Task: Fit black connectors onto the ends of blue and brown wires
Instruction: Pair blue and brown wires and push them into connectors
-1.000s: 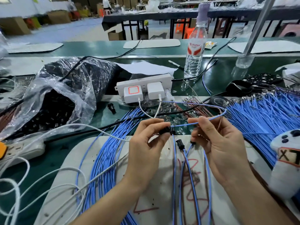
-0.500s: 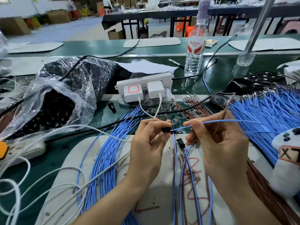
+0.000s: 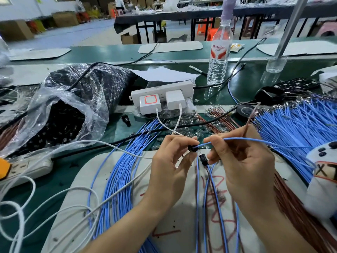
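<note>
1. The left hand (image 3: 169,161) pinches a black connector (image 3: 192,148) between thumb and fingertips, at that hand's 2 o'clock.
2. The right hand (image 3: 242,161) pinches a blue wire (image 3: 255,140) just at 3 o'clock of the connector. The wire's end reaches the connector, and the rest runs off toward 3 o'clock.
3. A brown wire (image 3: 249,121) rises from behind the right hand toward 1 o'clock.
4. A second black connector (image 3: 203,159) hangs between the hands, at 5 o'clock of the first, with its wires trailing toward 6 o'clock.

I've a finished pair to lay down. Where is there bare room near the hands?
The white mat between the left hand and the dangling wires; the green bench right of the bottle. Crowded: blue wire fan right, plastic bag left.
</note>
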`<state>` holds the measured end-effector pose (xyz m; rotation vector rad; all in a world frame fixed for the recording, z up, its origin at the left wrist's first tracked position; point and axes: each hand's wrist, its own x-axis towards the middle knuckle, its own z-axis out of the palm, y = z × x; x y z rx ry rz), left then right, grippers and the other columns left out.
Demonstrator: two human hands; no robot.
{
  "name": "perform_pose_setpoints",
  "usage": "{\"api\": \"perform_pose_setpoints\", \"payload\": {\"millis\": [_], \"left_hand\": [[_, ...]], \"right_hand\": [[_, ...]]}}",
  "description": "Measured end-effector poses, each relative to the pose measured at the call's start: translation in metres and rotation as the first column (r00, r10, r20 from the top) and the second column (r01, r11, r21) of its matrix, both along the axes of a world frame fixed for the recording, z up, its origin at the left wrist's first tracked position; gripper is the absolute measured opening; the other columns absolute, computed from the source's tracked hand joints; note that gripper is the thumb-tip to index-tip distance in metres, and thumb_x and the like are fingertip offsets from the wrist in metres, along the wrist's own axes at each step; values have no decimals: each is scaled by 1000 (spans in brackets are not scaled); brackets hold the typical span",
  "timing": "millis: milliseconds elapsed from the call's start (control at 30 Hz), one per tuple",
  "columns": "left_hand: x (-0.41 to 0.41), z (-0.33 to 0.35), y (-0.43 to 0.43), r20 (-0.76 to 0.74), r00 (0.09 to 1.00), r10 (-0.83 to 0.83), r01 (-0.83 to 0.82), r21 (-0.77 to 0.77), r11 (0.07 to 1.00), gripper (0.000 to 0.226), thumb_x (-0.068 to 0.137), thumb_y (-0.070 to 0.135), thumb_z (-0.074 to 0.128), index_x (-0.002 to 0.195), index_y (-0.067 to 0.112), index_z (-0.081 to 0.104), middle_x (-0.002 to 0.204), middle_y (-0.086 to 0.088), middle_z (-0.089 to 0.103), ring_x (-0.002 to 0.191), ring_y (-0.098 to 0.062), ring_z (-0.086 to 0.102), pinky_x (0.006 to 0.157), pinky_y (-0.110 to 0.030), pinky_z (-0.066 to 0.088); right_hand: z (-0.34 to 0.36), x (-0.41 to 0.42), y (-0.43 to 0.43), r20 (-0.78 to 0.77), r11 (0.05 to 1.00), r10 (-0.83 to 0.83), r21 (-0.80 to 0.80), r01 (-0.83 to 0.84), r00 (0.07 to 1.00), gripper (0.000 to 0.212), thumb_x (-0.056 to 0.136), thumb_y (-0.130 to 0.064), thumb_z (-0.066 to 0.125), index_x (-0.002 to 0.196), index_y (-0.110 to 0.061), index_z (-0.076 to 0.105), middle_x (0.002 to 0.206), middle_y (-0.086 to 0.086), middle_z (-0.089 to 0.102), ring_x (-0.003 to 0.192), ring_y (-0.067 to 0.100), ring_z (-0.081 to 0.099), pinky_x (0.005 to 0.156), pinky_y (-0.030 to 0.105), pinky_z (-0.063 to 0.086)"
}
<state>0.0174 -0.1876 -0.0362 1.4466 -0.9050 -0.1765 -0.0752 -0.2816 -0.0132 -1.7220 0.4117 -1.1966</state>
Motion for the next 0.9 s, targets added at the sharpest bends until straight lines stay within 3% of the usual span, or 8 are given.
{"api": "perform_pose_setpoints", "payload": {"millis": [200, 500, 667, 800, 900], "left_hand": [[3, -3, -1, 36, 999, 10, -11, 16, 1000, 32, 83, -5, 67, 98, 24, 66, 97, -1, 60, 93, -13, 64, 84, -20, 50], [1, -3, 0, 98, 995, 10, -13, 26, 1000, 30, 85, 2, 66, 105, 25, 68, 98, -2, 62, 92, -15, 65, 81, -17, 50], [-1, -3, 1, 5, 1000, -27, 27, -11, 1000, 25, 84, 6, 68, 107, 17, 64, 94, 3, 66, 88, -12, 67, 80, -20, 52], [0, -3, 2, -17, 1000, -24, 23, -17, 1000, 20, 81, 10, 70, 80, 17, 52, 89, -4, 68, 85, -23, 69, 80, -34, 56], [0, -1, 2, -78, 996, -47, 46, -16, 999, 12, 78, 18, 73, 81, 17, 61, 89, -1, 72, 83, -16, 71, 79, -26, 56]], "right_hand": [[1, 0, -2, -22, 999, -3, -38, 2, 1000, 13, 84, -25, 67, 76, -21, 58, 72, -7, 67, 58, 10, 65, 60, 20, 51], [2, -1, -7, -27, 997, -53, -60, 51, 998, 15, 83, -29, 69, 75, -26, 56, 67, -5, 67, 57, 11, 66, 59, 27, 53], [-1, 2, -3, -124, 997, -16, -75, 6, 992, 13, 81, -29, 69, 73, -27, 59, 74, -14, 68, 63, 6, 66, 59, 20, 52], [-5, 6, -3, -232, 983, 154, 138, -124, 960, 21, 82, -16, 72, 67, -25, 61, 76, -7, 70, 68, 11, 66, 67, 36, 54], [-4, 5, -8, -198, 937, 234, 306, -167, 952, 16, 83, -13, 70, 69, -16, 62, 65, 5, 68, 56, 16, 62, 56, 33, 53]]}}
